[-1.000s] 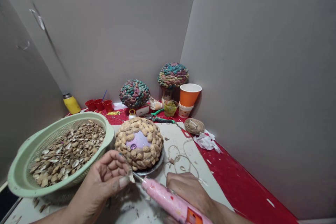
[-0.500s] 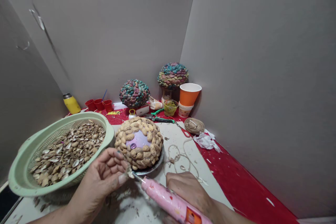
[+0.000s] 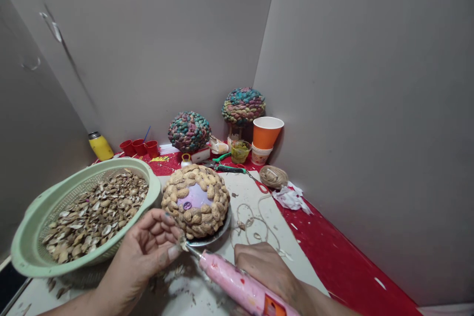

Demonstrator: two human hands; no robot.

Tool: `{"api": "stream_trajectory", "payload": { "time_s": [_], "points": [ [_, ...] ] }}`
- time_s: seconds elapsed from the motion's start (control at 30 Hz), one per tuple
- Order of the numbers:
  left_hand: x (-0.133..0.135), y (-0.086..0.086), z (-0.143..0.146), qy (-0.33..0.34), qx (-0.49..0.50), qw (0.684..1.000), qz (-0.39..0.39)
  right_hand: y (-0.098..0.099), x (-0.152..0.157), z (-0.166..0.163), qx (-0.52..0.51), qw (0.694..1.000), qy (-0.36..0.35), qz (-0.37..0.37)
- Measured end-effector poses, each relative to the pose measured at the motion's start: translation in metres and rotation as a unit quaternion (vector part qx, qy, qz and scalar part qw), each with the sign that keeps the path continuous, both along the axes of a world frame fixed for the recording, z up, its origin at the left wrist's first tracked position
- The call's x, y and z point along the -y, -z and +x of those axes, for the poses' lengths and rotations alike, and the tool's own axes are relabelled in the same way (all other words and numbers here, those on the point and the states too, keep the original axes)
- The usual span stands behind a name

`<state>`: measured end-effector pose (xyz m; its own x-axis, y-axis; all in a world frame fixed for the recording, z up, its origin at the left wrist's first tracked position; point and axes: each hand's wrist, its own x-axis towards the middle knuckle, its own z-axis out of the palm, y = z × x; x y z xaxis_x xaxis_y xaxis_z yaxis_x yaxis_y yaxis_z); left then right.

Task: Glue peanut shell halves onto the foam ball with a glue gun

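Note:
Between the thumb and fingers of my left hand is a small pale peanut shell. My right hand grips a pink glue gun, whose metal nozzle touches or nearly touches that shell. Just beyond both hands sits a round ball covered in peanut shells, with a bare lilac patch on top and a small purple button-like spot. It rests on a silvery dish. To the left, a light green colander holds many loose peanut shells.
Two colourful shell-covered balls stand at the back. Orange and white cups, red cups, a yellow bottle, green-handled pliers, red-handled scissors and a twine roll surround the work board. Grey panels enclose the table.
Hardly anything differs. The glue gun's body has turned very slightly while its nozzle stays at the shell; both hands keep their places and the view has shifted a touch.

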<state>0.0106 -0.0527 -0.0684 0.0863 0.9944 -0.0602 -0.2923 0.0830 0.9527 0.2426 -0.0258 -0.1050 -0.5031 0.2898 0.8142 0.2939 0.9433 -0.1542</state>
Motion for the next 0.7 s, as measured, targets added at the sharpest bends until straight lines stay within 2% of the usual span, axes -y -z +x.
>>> {"api": "stream_trajectory", "payload": {
  "time_s": [0.43, 0.7],
  "points": [
    [0.0031, 0.0002, 0.0037, -0.013, -0.038, 0.999, -0.013, 0.0058, -0.0008, 0.0010, 0.027, 1.000, 0.009, 0.002],
    [0.0008, -0.0012, 0.0034, -0.016, -0.027, 1.000, -0.001, 0.0059, 0.0002, 0.0027, 0.045, 0.999, 0.002, 0.000]
  ]
}}
